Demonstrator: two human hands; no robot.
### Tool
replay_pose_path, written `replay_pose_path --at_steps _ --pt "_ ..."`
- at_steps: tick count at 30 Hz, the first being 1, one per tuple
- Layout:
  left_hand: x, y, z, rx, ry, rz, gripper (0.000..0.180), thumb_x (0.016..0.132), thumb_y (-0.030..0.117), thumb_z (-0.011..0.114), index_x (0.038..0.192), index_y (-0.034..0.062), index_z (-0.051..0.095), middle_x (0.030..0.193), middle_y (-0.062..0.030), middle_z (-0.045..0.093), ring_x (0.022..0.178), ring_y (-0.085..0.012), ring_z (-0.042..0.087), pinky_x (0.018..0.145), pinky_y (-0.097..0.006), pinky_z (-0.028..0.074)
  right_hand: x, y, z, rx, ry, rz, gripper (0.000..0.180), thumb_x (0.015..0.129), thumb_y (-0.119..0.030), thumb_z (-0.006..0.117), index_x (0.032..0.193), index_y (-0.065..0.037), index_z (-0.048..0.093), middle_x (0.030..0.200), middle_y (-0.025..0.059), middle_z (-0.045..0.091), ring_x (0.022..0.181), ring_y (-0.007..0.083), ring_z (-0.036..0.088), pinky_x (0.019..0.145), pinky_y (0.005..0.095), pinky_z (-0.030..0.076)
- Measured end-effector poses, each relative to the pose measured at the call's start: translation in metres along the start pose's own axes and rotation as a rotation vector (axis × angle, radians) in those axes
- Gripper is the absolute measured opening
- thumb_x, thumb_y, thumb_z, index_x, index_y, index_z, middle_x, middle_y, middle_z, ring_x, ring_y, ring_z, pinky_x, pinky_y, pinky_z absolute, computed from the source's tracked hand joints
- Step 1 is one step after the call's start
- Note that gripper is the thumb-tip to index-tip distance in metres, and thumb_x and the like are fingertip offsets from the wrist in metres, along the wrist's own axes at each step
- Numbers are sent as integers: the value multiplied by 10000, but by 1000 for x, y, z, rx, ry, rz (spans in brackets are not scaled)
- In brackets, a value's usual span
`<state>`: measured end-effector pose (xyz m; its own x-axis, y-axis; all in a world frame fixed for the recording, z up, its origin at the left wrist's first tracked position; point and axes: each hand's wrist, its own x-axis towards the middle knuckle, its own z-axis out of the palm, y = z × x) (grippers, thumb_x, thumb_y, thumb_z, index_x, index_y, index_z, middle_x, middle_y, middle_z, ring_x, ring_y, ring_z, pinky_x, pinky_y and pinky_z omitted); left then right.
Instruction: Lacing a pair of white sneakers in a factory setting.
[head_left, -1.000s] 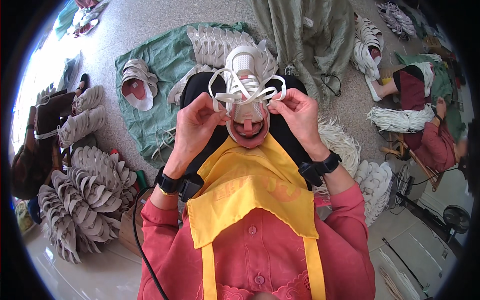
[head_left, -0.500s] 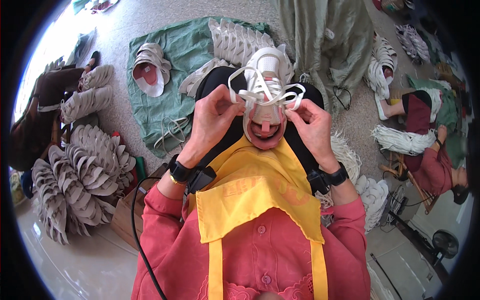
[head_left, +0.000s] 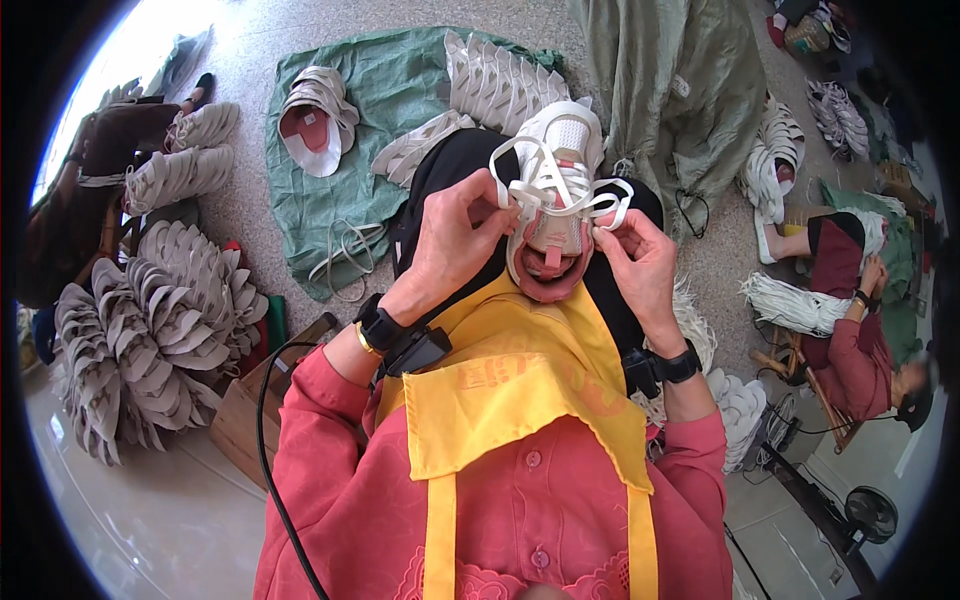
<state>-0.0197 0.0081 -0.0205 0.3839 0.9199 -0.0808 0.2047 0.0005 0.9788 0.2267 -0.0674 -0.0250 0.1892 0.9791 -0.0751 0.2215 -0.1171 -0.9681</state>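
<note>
A white and pink sneaker (head_left: 572, 130) rests between my knees, its heel opening toward me. White shoelaces (head_left: 556, 184) cross its upper, with a loop standing out on each side. My left hand (head_left: 456, 228) pinches the left loop between thumb and fingers. On the other side, my right hand (head_left: 638, 262) pinches the right loop close to the shoe's collar. Neither hand grips the sneaker's body. Under the heel end lies my yellow apron (head_left: 500, 320).
Stacked shoe uppers (head_left: 160, 330) stand at left. A green sheet (head_left: 325, 215) ahead carries more uppers (head_left: 500, 85) and a loose lace. A grey-green sack (head_left: 665, 100) sits beyond. At right are a lace bundle (head_left: 795, 292), a seated person (head_left: 860, 350) and a fan (head_left: 870, 512).
The view has shifted, so shoe and hands sit slightly farther right. Both hands keep their pinch on the loops. The person at right has brought their hands together.
</note>
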Motion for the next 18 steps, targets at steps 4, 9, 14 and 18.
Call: replay_pose_path --at_steps 4,9,14,18 --pt "-1 4 -2 -6 -23 0 79 925 -79 648 908 -28 590 900 -57 720 877 -119 736 744 -258 603 -1 0 0 0 3 3 78 934 -7 719 986 33 678 871 19 717 779 34 658 697 215 541" --pt "-5 1 9 112 49 108 99 893 -58 687 896 -26 594 835 -80 692 771 -128 709 669 -276 560 -1 4 0 -12 10 -24 80 931 -12 722 987 32 686 877 30 726 776 40 666 693 220 544" --pt "-2 10 13 327 66 390 127 850 -39 718 896 -9 603 778 -136 628 677 -176 648 604 -338 500 -1 1 2 -20 27 -20 73 930 -15 721 982 31 697 882 42 743 777 51 687 697 229 553" --pt "-2 7 6 124 -13 172 103 885 -21 664 921 -10 568 849 -174 644 730 -321 670 639 -385 525 -4 -1 1 27 44 -20 73 936 -17 714 997 22 703 880 44 750 794 65 706 719 232 565"
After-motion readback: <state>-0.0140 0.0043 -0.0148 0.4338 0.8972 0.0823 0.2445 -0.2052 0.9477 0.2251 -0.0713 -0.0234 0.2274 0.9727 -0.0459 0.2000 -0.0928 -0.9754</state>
